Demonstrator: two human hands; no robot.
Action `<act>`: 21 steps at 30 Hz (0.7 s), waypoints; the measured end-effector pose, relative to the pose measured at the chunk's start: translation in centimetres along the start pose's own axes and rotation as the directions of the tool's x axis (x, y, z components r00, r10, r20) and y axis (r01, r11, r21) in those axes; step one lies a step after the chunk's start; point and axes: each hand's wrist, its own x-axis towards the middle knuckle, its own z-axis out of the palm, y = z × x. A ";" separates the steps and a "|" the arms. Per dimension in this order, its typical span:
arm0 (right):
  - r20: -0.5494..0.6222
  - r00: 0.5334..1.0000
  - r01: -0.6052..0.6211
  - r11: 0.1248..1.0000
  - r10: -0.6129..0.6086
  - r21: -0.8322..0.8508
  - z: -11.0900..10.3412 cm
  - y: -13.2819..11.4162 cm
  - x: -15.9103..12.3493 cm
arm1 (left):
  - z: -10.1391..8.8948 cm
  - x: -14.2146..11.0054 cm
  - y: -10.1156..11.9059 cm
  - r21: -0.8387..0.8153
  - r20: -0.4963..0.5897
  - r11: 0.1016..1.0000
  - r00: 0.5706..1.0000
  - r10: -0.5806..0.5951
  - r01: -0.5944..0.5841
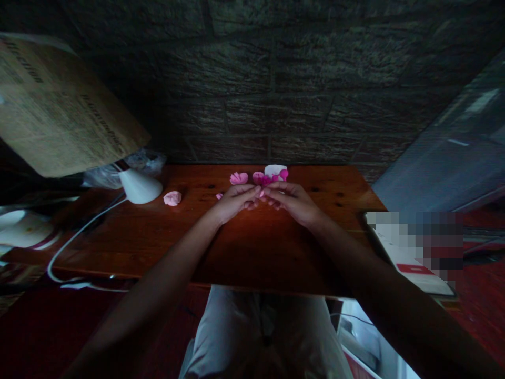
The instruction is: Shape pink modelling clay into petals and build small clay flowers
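My left hand (235,202) and my right hand (295,203) meet over the wooden table, fingertips pinched together. Between them is a small pink piece (261,193), perhaps modelling clay; the fingers hide most of it. Just behind my hands lie a ruffled pink lump (239,178) and several deep pink pieces (268,179), with a round magenta one (283,174) near a small white item (271,170). A tiny pink bit (219,196) rests beside my left hand. Farther left sits a pale pink crumpled lump (172,198), shaped somewhat like a flower.
On the left of the wooden table (189,231) stands a lamp with a white base (139,185) and a newspaper-like shade (71,110). Its white cord (84,223) hangs over the front edge. Clear plastic (102,176) lies behind it. A stone-patterned wall (244,79) closes the back.
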 end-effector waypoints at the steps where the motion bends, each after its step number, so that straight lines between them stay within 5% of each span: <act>1: -0.026 1.000 0.002 1.000 -0.003 -0.026 -0.2 0.1 0.1 | -0.3 0.1 0.0 0.115 -0.042 0.993 0.998 0.043 -0.038; 5: -0.091 0.996 -0.029 0.985 0.014 -0.172 -1.1 0.6 0.4 | -1.4 0.1 -0.3 0.508 -0.090 0.842 0.961 0.262 -0.182; 12: 0.042 0.998 0.058 0.750 -0.040 -0.659 -1.2 1.2 0.2 | -2.5 -0.1 -0.9 0.748 0.130 0.634 0.981 0.146 -0.193; 17: 0.082 0.991 0.137 0.803 -0.110 -0.579 -1.1 2.0 0.3 | -2.0 0.1 -0.7 0.532 0.122 0.823 0.979 0.161 -0.202; 21: 0.104 0.982 0.182 0.922 -0.156 -0.341 -1.0 1.7 0.4 | -1.2 -0.1 0.1 0.345 0.085 0.936 0.995 0.046 -0.073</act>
